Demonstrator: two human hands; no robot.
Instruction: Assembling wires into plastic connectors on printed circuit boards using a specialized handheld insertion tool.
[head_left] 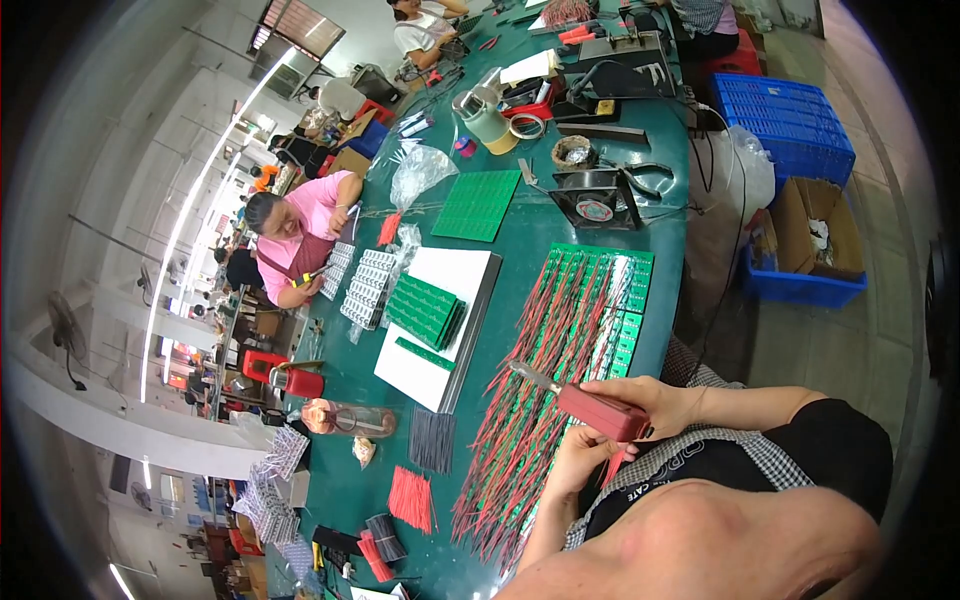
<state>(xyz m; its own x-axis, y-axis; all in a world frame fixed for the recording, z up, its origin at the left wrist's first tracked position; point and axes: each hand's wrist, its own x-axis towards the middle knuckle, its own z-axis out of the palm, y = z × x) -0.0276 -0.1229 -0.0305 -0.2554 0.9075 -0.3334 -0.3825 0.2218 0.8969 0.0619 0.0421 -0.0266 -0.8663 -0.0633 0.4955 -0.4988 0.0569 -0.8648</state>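
My right hand (652, 402) grips a boxy red hand tool (603, 411). The tool's slim silver tip points left over the wired boards; its exact kind I cannot make out. Just below it, my left hand (580, 457) is closed on a small bunch of red wires (616, 464). Under and beyond both hands lie green circuit boards (627, 285), with many red and dark wires (540, 370) spread across them in long rows.
Loose bundles of red wires (410, 499) and grey wires (431, 441) lie left, near a bottle (350, 419). Green boards (424, 308) sit on a white stack (462, 272). A small fan (594, 200) stands farther back. Across the table a co-worker (305, 235) works; blue crates (785, 125) stand right.
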